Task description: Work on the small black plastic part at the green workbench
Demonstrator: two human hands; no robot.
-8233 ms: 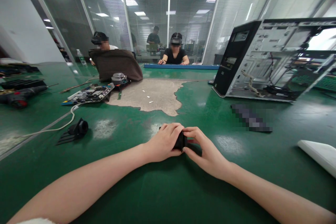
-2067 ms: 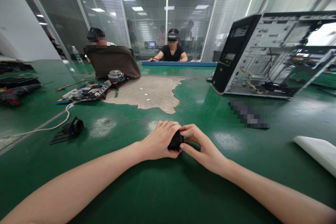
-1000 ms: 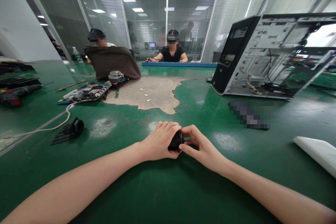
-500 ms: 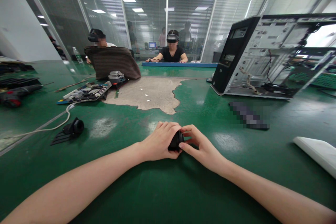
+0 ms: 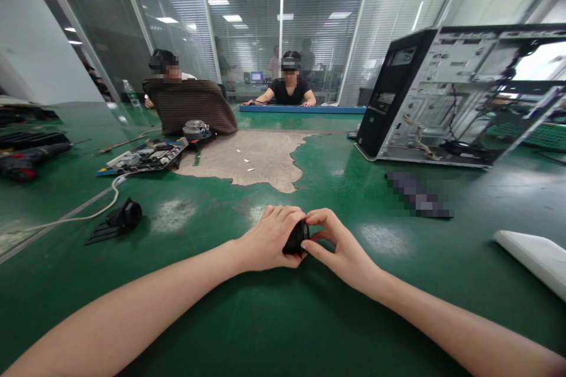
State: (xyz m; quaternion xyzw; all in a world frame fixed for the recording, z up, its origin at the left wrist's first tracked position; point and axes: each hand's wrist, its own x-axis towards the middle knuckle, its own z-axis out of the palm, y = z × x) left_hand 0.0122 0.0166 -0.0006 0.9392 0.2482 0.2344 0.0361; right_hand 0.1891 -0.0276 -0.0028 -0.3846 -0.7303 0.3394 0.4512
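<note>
A small black object (image 5: pixel 295 239) sits between my hands, low over the green tabletop (image 5: pixel 283 318). My left hand (image 5: pixel 270 238) is wrapped round its left side and top, hiding much of it. On the right edge of the same object, the thumb and fingertips of my right hand (image 5: pixel 338 244) press in a pinch. Off to the left lies a black part with a round ring and flat slats (image 5: pixel 121 216). A pixelated dark flat item (image 5: pixel 415 194) rests to the right.
An open computer case (image 5: pixel 398 94) stands at the right, a white slab (image 5: pixel 535 256) nearer. Circuit board (image 5: pixel 150 156), cable (image 5: pixel 115 188) and a drill-like tool (image 5: pixel 26 162) lie left. Beyond a brown cloth-covered thing (image 5: pixel 190 103) and blue bar (image 5: pixel 305 109) sit two people.
The fingers of my right hand have shifted very slightly on the black object. Otherwise both hands and the things on the table look the same.
</note>
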